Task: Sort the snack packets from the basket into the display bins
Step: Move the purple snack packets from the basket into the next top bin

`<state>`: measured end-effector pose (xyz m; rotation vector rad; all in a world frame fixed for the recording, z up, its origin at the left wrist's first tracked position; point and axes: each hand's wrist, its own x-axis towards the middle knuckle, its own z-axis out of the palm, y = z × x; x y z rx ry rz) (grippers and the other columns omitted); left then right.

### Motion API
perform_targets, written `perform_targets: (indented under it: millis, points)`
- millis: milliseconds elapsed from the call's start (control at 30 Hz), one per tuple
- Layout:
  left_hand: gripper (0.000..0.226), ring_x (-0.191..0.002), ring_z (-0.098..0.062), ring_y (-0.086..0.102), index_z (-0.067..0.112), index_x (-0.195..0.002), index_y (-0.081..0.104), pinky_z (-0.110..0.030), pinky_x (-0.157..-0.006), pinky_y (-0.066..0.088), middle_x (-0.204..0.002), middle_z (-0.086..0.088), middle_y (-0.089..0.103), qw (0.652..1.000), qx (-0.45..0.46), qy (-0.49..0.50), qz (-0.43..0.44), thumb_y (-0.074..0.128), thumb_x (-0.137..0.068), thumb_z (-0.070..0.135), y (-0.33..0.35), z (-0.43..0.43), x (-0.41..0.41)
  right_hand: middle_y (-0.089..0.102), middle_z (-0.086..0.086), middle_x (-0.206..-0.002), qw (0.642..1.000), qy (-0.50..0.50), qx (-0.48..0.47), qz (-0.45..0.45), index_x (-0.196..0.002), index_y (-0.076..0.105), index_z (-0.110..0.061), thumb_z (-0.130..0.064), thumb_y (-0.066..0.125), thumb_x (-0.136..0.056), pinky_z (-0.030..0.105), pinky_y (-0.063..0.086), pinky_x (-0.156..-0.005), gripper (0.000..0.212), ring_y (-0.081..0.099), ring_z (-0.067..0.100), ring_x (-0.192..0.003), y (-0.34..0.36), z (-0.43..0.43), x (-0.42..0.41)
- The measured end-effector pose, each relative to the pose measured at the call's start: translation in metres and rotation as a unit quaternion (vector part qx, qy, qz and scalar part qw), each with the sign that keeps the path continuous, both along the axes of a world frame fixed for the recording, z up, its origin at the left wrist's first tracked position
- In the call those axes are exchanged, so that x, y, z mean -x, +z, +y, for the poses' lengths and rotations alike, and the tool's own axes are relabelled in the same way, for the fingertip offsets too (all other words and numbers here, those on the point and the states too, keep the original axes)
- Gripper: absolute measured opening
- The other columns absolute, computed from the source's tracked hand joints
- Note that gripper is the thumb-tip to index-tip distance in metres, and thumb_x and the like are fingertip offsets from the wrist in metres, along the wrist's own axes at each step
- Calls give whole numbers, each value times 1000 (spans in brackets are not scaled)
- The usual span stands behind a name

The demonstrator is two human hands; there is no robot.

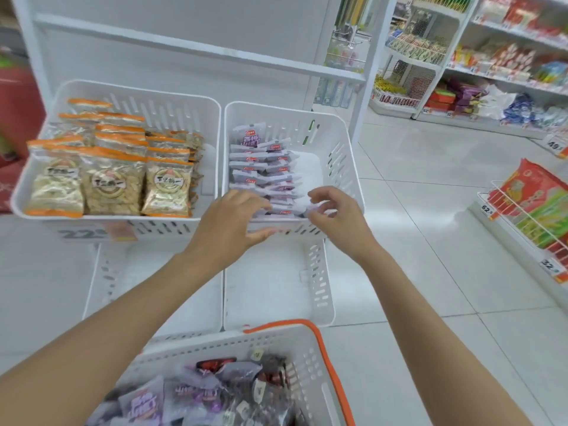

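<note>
Left hand (236,216), right hand (335,210), two stocked bins (138,96) (338,130), one basket (215,341)

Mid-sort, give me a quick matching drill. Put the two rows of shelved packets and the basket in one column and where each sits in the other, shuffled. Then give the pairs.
Things
1. orange-topped packets
2. rows of purple-and-white packets
3. basket with the orange handle

Places
A. nearest the camera, at the bottom of the view
B. upper left bin
C. upper right bin

Pairs: 1-B, 2-C, 3-A
</note>
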<state>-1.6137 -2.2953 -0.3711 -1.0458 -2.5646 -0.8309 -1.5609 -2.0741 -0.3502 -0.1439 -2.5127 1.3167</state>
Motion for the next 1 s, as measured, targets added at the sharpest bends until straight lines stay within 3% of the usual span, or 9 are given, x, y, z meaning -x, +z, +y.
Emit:
perform_targets:
  millis: [100,200,267,367,567,733,867,933,1000]
  points:
    - [26,-85,-10,48,25,-106,65,-27,-69,39,-95,11,58,997,-16,43,-63,70,-87,41,-16,-29,-35,66,-1,-99,1000,7,25,2,-99,66,-21,1,62,-83,10,42,-66,28,54,0,-66,-23,-45,-36]
    - [30,-82,-7,49,27,-110,62,-28,-68,42,-96,15,54,983,27,68,-167,67,-88,47,-41,-69,-74,64,-4,-99,997,40,25,-61,-100,65,-22,-3,63,-86,10,43,-63,24,54,2,-67,-58,-88,-69]
    - [35,-85,-8,52,26,-114,62,-30,-75,47,-102,12,56,970,56,92,-216,67,-88,49,-63,-105,-99,60,-2,-104,981,108,1,-159,-109,63,-20,-7,64,-88,14,47,-61,24,57,10,-73,-90,-113,-86]
    - [37,-87,-8,55,23,-115,63,-29,-78,48,-108,7,60,948,41,150,-279,70,-87,46,-98,-164,-138,59,2,-110,947,187,-55,-256,-120,60,-11,-8,66,-88,30,51,-79,32,58,18,-87,-139,-151,-108]
    - [36,-84,-8,57,17,-115,64,-25,-72,45,-109,4,63,914,-6,235,-331,73,-86,37,-143,-247,-193,51,1,-136,886,292,-70,-352,-138,47,-11,-18,65,-93,26,41,-94,49,49,23,-123,-202,-216,-142]
    - [33,-89,-8,57,22,-116,63,-26,-75,44,-113,6,60,914,2,242,-326,73,-87,36,-159,-269,-214,29,6,-158,909,284,-129,-275,-154,25,-19,-34,72,-87,40,33,-113,83,29,26,-144,-240,-255,-152]
    - [32,-94,-10,56,23,-118,61,-24,-78,42,-119,6,59,921,14,219,-322,72,-89,30,-160,-274,-223,-5,4,-164,832,375,-351,-212,-154,16,-37,-33,66,-89,53,2,-118,82,-7,27,-151,-266,-273,-161]
    - [32,-95,-10,56,23,-120,61,-24,-79,41,-121,6,58,920,18,218,-325,71,-89,26,-161,-277,-225,11,5,-163,810,388,-413,-153,-151,29,-36,-27,61,-93,49,1,-119,67,5,27,-150,-268,-273,-162]
    - [33,-98,-11,56,22,-123,59,-24,-82,43,-126,3,57,918,13,222,-329,69,-91,21,-161,-277,-224,47,5,-147,855,366,-356,-94,-141,48,-34,-27,58,-94,46,16,-116,48,35,26,-139,-262,-268,-161]
